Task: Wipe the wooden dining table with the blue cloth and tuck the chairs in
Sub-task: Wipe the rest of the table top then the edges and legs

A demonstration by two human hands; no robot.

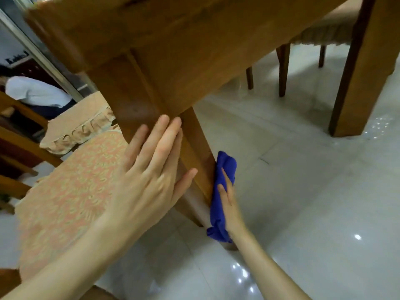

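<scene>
Right hand presses the blue cloth flat vs. the worktop leg, fingers together, low near the floor. Left hand lies open, braced on the leg. Risk: cloth slips off the narrow edge & drops; chair just beside isn't tucked yet.

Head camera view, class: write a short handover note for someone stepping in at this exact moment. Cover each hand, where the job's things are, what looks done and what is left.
Left hand: open, flat against the near table leg, bracing.
Right hand: pressing the blue cloth against the same leg's right side, low down.
Wooden table: only its underside and legs show; whether the top is wiped cannot be seen.
Chairs: a patterned-cushion chair sits left of the leg, another chair at the far side.
Left to do: finish the leg, check the tabletop, tuck the chairs in.
</scene>
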